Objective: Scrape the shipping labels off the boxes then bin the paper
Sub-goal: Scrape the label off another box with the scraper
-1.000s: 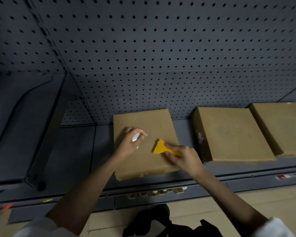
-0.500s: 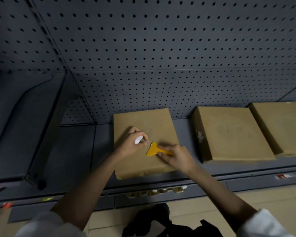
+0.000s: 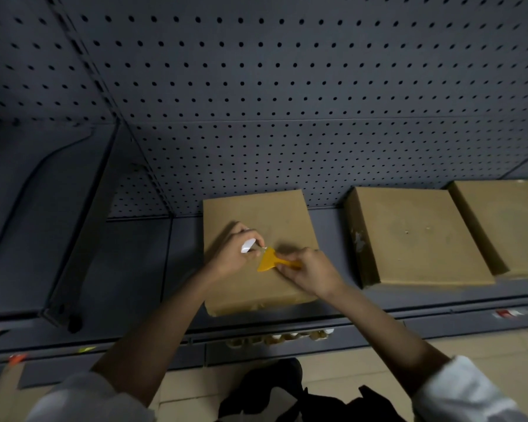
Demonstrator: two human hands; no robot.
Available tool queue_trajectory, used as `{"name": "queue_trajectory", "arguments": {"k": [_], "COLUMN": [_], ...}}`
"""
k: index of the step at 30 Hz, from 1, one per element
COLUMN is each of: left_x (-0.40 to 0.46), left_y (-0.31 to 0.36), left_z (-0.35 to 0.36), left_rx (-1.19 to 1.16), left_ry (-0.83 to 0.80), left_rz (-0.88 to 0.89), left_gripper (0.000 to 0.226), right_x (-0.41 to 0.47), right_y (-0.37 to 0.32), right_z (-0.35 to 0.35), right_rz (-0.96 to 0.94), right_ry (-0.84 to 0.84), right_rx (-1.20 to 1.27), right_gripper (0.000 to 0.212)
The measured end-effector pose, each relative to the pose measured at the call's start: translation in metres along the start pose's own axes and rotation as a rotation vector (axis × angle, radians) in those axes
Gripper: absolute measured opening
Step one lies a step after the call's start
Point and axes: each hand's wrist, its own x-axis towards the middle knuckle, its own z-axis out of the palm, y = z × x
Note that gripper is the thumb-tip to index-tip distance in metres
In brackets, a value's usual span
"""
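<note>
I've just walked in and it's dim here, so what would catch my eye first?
The yellow scraper, bright against the gloom, held by the right hand on the nearest box. Right beside its blade, the left hand pinches a white scrap of paper. Two more boxes lie to the right on the same grey shelf, under a wall of pegboard.

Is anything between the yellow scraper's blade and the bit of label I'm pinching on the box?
Nothing visible: the scraper blade tip meets the white label scrap held in the left hand.
</note>
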Motion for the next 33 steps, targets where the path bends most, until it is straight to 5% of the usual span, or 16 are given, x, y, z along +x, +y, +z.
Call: {"name": "queue_trajectory", "arguments": {"k": [16, 26, 33], "left_x": [0.002, 0.002, 0.000], "left_y": [-0.003, -0.002, 0.000], "left_z": [0.009, 0.016, 0.000], "left_rx": [0.053, 0.456, -0.132], "left_ry": [-0.023, 0.015, 0.087], "left_rz": [0.055, 0.176, -0.095], "left_gripper": [0.007, 0.026, 0.017], "right_x": [-0.033, -0.033, -0.037], "right_y": [0.025, 0.031, 0.038], "right_z": [-0.018, -0.015, -0.009], "right_rz": [0.024, 0.049, 0.052], "right_ry": [0.086, 0.090, 0.115], "right_rx": [0.069, 0.083, 0.081], "right_gripper": [0.034, 0.034, 0.035]}}
